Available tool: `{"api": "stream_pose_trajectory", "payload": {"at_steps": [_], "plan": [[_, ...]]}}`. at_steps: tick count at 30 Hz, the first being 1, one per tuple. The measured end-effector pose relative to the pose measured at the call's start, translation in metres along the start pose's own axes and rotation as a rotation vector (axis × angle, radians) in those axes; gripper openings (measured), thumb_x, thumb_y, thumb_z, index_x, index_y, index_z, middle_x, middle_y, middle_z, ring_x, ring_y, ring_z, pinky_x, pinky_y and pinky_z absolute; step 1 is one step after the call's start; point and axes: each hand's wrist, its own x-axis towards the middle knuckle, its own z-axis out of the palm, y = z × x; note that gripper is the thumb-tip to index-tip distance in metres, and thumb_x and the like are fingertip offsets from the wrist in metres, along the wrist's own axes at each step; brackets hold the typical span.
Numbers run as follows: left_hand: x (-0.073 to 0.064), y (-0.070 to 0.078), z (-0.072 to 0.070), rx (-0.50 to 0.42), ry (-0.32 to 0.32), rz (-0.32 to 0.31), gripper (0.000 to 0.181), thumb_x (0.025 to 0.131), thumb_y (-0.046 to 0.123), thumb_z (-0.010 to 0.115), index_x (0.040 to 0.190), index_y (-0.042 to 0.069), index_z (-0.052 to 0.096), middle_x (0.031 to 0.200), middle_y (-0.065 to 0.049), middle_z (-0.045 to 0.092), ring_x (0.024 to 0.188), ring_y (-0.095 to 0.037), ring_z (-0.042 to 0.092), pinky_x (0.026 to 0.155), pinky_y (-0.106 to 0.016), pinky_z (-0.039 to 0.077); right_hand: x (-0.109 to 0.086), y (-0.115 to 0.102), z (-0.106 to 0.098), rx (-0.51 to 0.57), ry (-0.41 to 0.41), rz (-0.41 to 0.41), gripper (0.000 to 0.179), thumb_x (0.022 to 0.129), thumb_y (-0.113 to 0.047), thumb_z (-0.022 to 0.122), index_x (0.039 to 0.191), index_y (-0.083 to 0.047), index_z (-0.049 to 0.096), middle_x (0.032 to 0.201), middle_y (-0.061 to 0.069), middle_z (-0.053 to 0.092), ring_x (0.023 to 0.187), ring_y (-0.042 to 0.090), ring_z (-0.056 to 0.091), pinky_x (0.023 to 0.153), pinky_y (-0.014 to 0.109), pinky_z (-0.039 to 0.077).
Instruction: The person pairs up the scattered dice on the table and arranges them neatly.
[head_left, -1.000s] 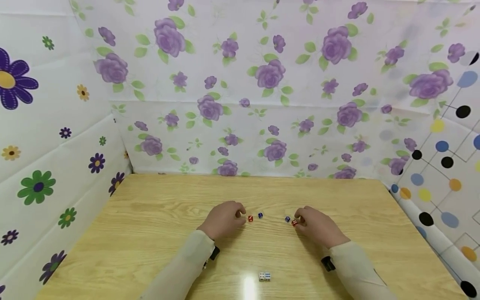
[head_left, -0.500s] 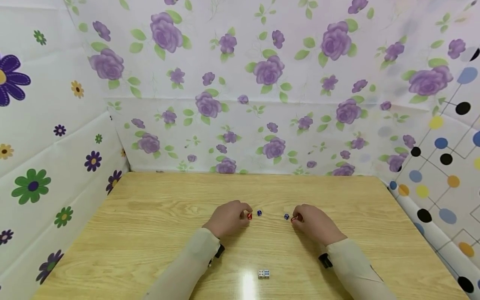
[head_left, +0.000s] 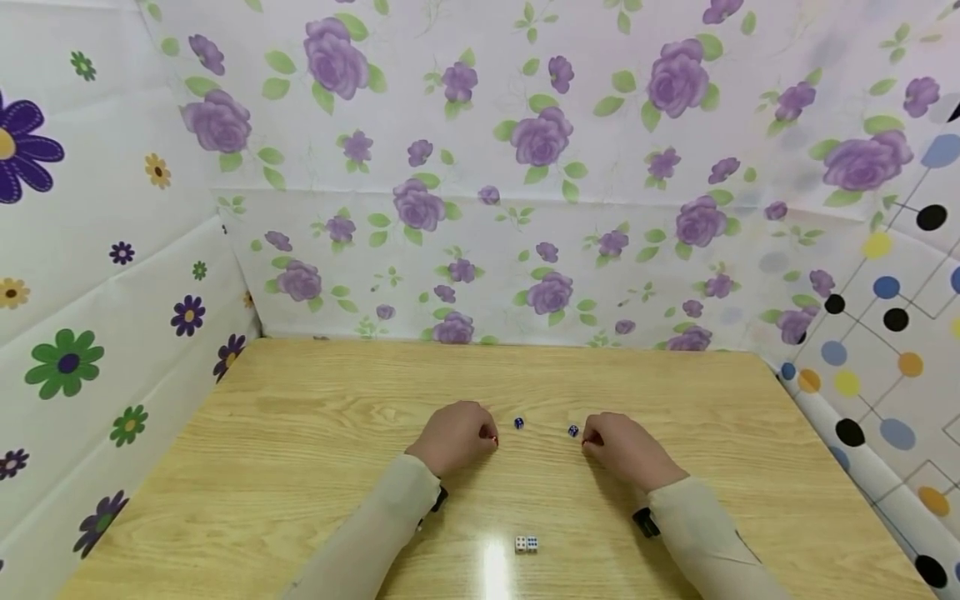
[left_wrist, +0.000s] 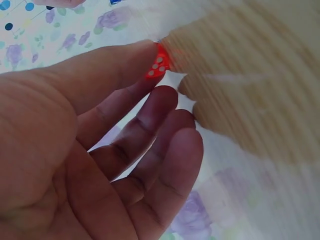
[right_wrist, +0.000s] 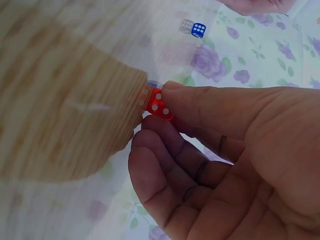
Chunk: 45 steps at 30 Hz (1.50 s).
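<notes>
My left hand (head_left: 456, 437) pinches a red die (left_wrist: 159, 65) with white pips between thumb and forefinger, low over the wooden table. Opposite it, my right hand (head_left: 628, 450) pinches a second red die (right_wrist: 159, 105) in the same way. From the head view both red dice are mostly hidden by the fingers. One blue die (head_left: 519, 423) lies just right of the left hand's fingertips, apart from them. Close to the right fingertips lies another blue die (head_left: 573, 431).
Two white dice, one with dark red-looking pips (head_left: 521, 545) and one with blue pips (head_left: 532, 544), sit side by side near the front of the wooden table (head_left: 315, 467). A floral cloth wall (head_left: 480, 250) stands behind, with patterned cloth along both sides.
My left hand has moved slightly right and taken its red die between the fingers. The right fingers have closed on the other red die. The blue and white dice stay put.
</notes>
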Motion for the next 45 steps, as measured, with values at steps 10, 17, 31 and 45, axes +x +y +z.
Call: {"api": "stream_pose_trajectory", "payload": {"at_steps": [10, 17, 31, 45], "plan": [[-0.0022, 0.0025, 0.002, 0.028, 0.008, 0.003, 0.013, 0.093, 0.012, 0.075, 0.082, 0.018, 0.078, 0.082, 0.009, 0.069, 0.074, -0.008, 0.062, 0.072, -0.032, 0.054, 0.0015, -0.0004, 0.005, -0.001, 0.02, -0.003, 0.008, 0.095, -0.007, 0.074, 0.09, -0.012, 0.071, 0.085, -0.003, 0.065, 0.077, 0.012, 0.059, 0.073, 0.037, 0.053], [-0.0001, 0.0037, 0.004, 0.062, 0.017, 0.006, 0.015, 0.091, 0.007, 0.073, 0.079, 0.016, 0.075, 0.076, 0.008, 0.067, 0.063, -0.006, 0.054, 0.065, -0.028, 0.05, 0.001, -0.0018, 0.0044, 0.005, 0.024, -0.002, 0.006, 0.095, -0.007, 0.073, 0.091, -0.011, 0.072, 0.086, -0.002, 0.066, 0.077, 0.012, 0.059, 0.073, 0.038, 0.053], [-0.0018, 0.0062, 0.0018, 0.054, 0.008, 0.013, 0.014, 0.091, 0.008, 0.074, 0.08, 0.016, 0.076, 0.075, 0.008, 0.067, 0.063, -0.006, 0.054, 0.065, -0.029, 0.05, 0.0008, -0.0022, 0.0037, 0.01, 0.031, -0.001, 0.009, 0.094, -0.005, 0.074, 0.089, -0.012, 0.072, 0.085, -0.003, 0.066, 0.077, 0.012, 0.059, 0.074, 0.037, 0.053], [-0.0015, 0.0059, 0.0035, 0.054, -0.009, 0.026, 0.012, 0.091, 0.011, 0.076, 0.081, 0.018, 0.076, 0.079, 0.009, 0.069, 0.069, -0.006, 0.058, 0.069, -0.03, 0.052, -0.0012, 0.0023, 0.0036, 0.014, 0.032, 0.002, 0.007, 0.094, -0.006, 0.074, 0.089, -0.011, 0.072, 0.086, -0.003, 0.066, 0.078, 0.011, 0.059, 0.074, 0.037, 0.053]]}}
